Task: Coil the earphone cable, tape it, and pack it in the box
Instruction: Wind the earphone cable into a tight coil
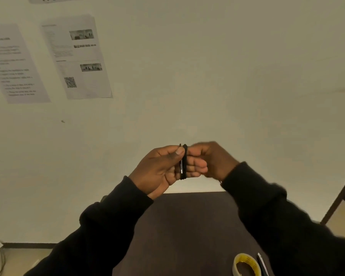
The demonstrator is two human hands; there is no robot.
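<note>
The fingers (178, 151) of the left hand (157, 170) and those of the right hand (207, 162) are pressed together on a black coiled earphone cable (184, 162), held upright between both hands in the centre of the frame, raised in front of the wall. The left thumb lies across the top of the coil; the right fingers curl shut against its other side. A thin silver-tipped part of the cable shows at the front of the bundle.

A pale wall (227, 76) fills most of the frame. Both arms in black sleeves (108, 226) reach up from the lower corners. Between them, at lower centre, lies a dark table (187, 226).

In the upper left of the frame, two printed sheets (76, 56) are stuck to the wall, one carrying small photos and a square code; the text is too blurred to read.

At the bottom edge, right of centre, a roll of tape (246, 263) with a yellow inner core stands on the table. Just beside it to the right lies a slim dark object (262, 263) with a light edge; what it is cannot be told.
</note>
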